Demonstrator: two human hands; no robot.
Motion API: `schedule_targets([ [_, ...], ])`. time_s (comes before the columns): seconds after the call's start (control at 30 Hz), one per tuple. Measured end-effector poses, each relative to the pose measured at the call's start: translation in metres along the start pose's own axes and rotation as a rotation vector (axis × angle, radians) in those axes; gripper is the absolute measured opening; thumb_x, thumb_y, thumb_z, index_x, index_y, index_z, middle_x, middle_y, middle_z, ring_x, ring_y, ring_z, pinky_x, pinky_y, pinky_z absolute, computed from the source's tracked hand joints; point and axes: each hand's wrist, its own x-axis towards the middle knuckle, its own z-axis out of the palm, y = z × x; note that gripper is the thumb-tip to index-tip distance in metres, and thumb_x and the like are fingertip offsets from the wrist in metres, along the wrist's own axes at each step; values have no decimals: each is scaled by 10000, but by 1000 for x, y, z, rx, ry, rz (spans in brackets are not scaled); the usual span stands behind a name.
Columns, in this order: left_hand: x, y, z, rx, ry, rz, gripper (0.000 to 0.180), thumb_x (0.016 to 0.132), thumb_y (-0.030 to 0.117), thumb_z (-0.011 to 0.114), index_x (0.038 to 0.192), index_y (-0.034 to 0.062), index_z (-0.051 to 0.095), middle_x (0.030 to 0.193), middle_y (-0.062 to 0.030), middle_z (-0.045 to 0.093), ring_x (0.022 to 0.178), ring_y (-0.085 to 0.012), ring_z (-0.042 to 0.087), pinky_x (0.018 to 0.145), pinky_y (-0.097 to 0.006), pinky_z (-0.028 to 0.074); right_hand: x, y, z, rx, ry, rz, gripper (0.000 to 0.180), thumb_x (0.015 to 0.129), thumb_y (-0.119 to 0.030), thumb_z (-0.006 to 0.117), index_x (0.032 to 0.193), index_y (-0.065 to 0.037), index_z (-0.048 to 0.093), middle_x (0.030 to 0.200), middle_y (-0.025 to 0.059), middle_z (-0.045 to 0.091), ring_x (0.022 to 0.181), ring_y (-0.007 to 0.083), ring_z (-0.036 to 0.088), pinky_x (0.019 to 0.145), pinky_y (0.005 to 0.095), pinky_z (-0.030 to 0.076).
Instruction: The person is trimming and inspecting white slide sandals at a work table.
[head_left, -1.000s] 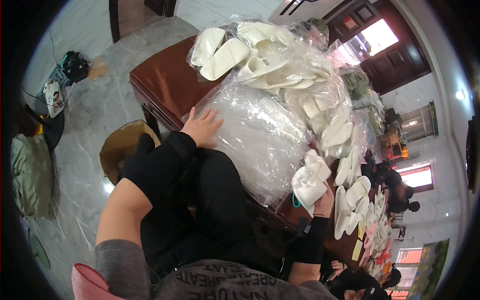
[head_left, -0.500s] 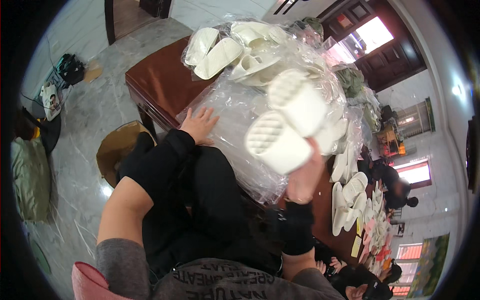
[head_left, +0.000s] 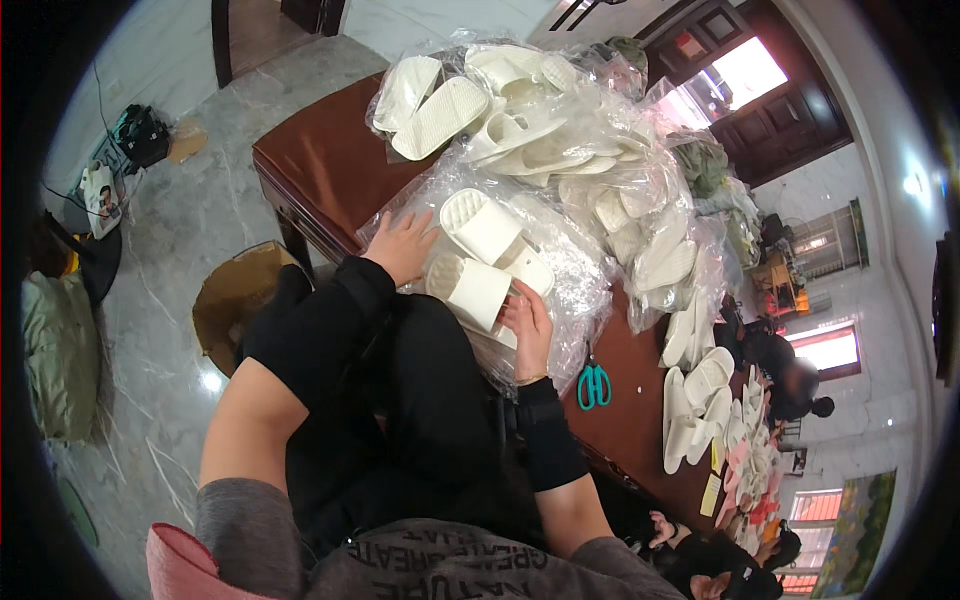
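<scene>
A pair of white slide slippers lies on a flat stack of clear plastic bags [head_left: 585, 260] before me, toes toward the left. The near slipper [head_left: 475, 291] overlaps the far slipper [head_left: 487, 228]. My right hand [head_left: 530, 328] grips the near slipper's heel side, its fingers curled at the edge. At the stack's left side my left hand [head_left: 402, 250] rests with fingers spread on the plastic, close to the slippers' toes and holding nothing. Just right of the bags lie teal-handled scissors [head_left: 593, 386], blades partly hidden under the plastic.
Bagged white slippers [head_left: 560, 110] are heaped at the back of the brown table [head_left: 320, 140]. More loose slippers [head_left: 695, 405] stand along the right side. A cardboard box [head_left: 235, 300] sits on the floor at left. Other people [head_left: 740, 560] sit farther along the table.
My right hand has brought the slippers left and down from the air onto the plastic bags, uncovering the scissors. My left hand has stayed nearly in place.
</scene>
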Motion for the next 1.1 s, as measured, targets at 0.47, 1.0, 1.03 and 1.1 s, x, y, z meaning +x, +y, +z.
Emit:
schedule_targets([
  [0.47,22,0,-5,-825,41,238,241,850,76,587,1087,39,589,1091,-105,643,955,-240,610,820,-319,478,-6,16,0,58,-52,-88,315,942,-103,511,1226,33,528,1100,88,613,972,162,593,860,293,473],
  [1.0,23,-10,-14,-1462,-34,-181,61,844,120,628,829,61,631,718,9,620,628,-78,584,535,-231,413,-91,17,-177,-1403,324,-177,411,782,-138,662,1179,-78,576,1032,169,560,956,316,566,851,403,448],
  [1.03,23,-9,-15,-1462,-32,-184,61,844,120,628,829,61,631,718,9,620,628,-78,584,535,-231,413,-92,20,-176,-1331,331,-45,461,784,-152,663,1224,-74,547,1130,184,518,1046,317,526,906,405,415],
  [1.1,23,-7,-16,-1481,-20,-175,52,836,107,622,827,57,629,714,6,625,629,-78,587,533,-230,413,-92,21,-182,-1233,393,-10,459,786,-159,662,1221,-63,548,1102,181,533,1027,320,535,897,403,422],
])
